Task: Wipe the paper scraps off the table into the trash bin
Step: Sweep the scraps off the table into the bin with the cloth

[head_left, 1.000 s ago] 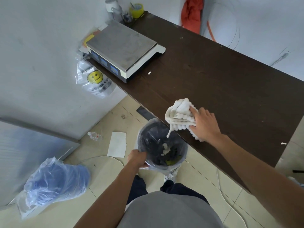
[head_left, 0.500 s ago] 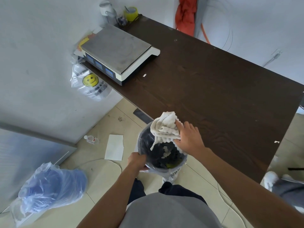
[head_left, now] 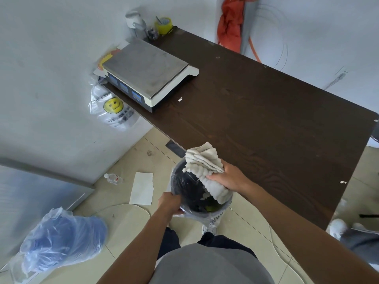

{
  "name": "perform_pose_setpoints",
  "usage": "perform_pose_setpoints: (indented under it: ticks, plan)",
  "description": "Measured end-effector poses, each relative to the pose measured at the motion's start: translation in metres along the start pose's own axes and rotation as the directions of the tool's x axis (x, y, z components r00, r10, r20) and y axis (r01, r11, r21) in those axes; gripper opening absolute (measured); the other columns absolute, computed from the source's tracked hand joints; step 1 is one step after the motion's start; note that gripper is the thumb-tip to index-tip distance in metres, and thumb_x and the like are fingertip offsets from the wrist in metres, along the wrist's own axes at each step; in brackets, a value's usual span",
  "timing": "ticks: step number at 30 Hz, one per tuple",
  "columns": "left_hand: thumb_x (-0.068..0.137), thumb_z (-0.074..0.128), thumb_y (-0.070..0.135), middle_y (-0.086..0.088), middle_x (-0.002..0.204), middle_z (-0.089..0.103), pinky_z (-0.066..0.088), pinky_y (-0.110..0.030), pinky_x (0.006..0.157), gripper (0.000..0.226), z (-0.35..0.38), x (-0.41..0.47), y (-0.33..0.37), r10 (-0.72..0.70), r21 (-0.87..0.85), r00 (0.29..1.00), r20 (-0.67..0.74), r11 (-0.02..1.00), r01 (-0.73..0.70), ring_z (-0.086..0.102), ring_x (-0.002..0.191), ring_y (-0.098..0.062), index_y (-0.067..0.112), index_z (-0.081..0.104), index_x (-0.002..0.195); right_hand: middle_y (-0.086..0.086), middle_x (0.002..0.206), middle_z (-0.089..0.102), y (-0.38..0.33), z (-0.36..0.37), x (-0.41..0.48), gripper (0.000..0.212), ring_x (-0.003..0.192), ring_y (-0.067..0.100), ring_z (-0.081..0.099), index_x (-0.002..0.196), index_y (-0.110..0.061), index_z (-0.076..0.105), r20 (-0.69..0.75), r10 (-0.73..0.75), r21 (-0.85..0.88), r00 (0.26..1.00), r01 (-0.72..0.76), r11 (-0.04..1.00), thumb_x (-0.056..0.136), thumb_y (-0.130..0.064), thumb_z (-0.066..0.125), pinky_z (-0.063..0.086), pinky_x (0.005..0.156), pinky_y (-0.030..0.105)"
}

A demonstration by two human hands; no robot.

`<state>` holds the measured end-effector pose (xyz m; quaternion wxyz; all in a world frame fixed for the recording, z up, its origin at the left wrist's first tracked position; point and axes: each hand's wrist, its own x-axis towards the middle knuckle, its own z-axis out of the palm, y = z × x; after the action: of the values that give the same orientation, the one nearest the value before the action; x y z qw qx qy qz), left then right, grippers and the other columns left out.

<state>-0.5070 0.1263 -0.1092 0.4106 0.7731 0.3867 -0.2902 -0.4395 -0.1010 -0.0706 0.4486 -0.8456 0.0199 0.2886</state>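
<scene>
Left hand (head_left: 170,201): closed on near-left rim of trash bin (head_left: 184,182); holds bin up just below table edge.
Right hand (head_left: 227,178): fingers curled tight round white cloth (head_left: 205,165); positioned over bin mouth, at near edge of table (head_left: 266,111).
Cloth: bunched, ribbed texture; upper part lies against table edge, lower part hangs into bin opening.
Trash bin: round, black liner inside w/ clear plastic around the outside; mouth faces up, partly covered by cloth.
Paper scraps in bin (head_left: 205,195): small white bits visible inside, beside sth yellow-green at bottom.
Paper scraps on table: one white bit (head_left: 179,99) just right of scale; another (head_left: 343,182) near right edge, well apart from hands.
Scale (head_left: 147,72): flat steel platform, blue displays on side; sits at far-left end of tabletop.
Floor: white paper sheet (head_left: 142,188) and small water bottle (head_left: 112,178) left of bin; blue item in clear bag (head_left: 61,238) at lower left.
Wall side: smiley-face plastic bag (head_left: 112,108) hangs below table's left end.
</scene>
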Motion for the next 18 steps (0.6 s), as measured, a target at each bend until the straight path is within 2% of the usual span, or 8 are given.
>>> perform_pose_setpoints:
  ticks: [4, 7, 11, 16, 18]
  plan:
    - [0.091, 0.057, 0.019, -0.002, 0.076, 0.070, 0.045, -0.017, 0.037, 0.012, -0.002, 0.001, 0.001, -0.003, 0.012, 1.000, 0.006, 1.000, 0.003, 0.064, 0.045, -0.007, 0.010, 0.065, 0.088, -0.015, 0.103, 0.068, -0.007, -0.013, 0.004, 0.051, 0.099, 0.010, 0.063, 0.117, -0.031, 0.059, -0.108, -0.005, 0.018, 0.994, 0.007, 1.000, 0.075, -0.057, 0.070, 0.050, 0.091, 0.037]
    - [0.092, 0.055, 0.019, -0.003, 0.078, 0.071, 0.048, -0.019, 0.041, 0.016, -0.002, 0.001, 0.001, -0.008, 0.011, 1.000, 0.008, 1.000, 0.008, 0.067, 0.054, -0.011, 0.009, 0.067, 0.094, -0.005, 0.112, 0.064, -0.010, -0.029, 0.009, 0.061, 0.102, 0.017, 0.062, 0.125, -0.024, 0.054, -0.233, 0.003, -0.006, 0.973, -0.004, 1.000, 0.077, -0.057, 0.067, 0.051, 0.092, 0.044]
    - [0.092, 0.055, 0.019, -0.003, 0.079, 0.070, 0.047, -0.019, 0.042, 0.018, -0.002, 0.002, 0.001, -0.009, -0.002, 1.000, 0.001, 1.000, 0.009, 0.067, 0.055, -0.011, 0.008, 0.068, 0.097, 0.010, 0.128, 0.050, -0.013, -0.056, 0.021, 0.072, 0.112, 0.030, 0.056, 0.143, -0.020, 0.037, -0.390, 0.048, -0.096, 0.919, -0.092, 0.991, 0.082, -0.053, 0.058, 0.046, 0.095, 0.048]
    - [0.094, 0.053, 0.020, -0.004, 0.084, 0.071, 0.048, -0.020, 0.047, 0.022, -0.001, 0.004, 0.001, -0.005, -0.006, 1.000, 0.002, 1.000, 0.005, 0.069, 0.066, -0.014, 0.008, 0.070, 0.101, 0.016, 0.132, 0.046, -0.016, -0.077, 0.032, 0.078, 0.116, 0.035, 0.052, 0.146, -0.017, 0.030, -0.525, 0.045, -0.187, 0.850, -0.167, 0.968, 0.085, -0.058, 0.055, 0.044, 0.095, 0.048]
    - [0.094, 0.053, 0.021, -0.005, 0.088, 0.072, 0.053, -0.023, 0.054, 0.023, -0.001, 0.005, 0.001, 0.000, -0.003, 1.000, 0.007, 1.000, 0.000, 0.070, 0.073, -0.017, 0.008, 0.070, 0.103, 0.019, 0.134, 0.044, -0.014, -0.079, 0.034, 0.080, 0.118, 0.037, 0.049, 0.147, -0.015, 0.028, -0.523, 0.066, -0.219, 0.850, -0.209, 0.953, 0.086, -0.060, 0.054, 0.043, 0.096, 0.048]
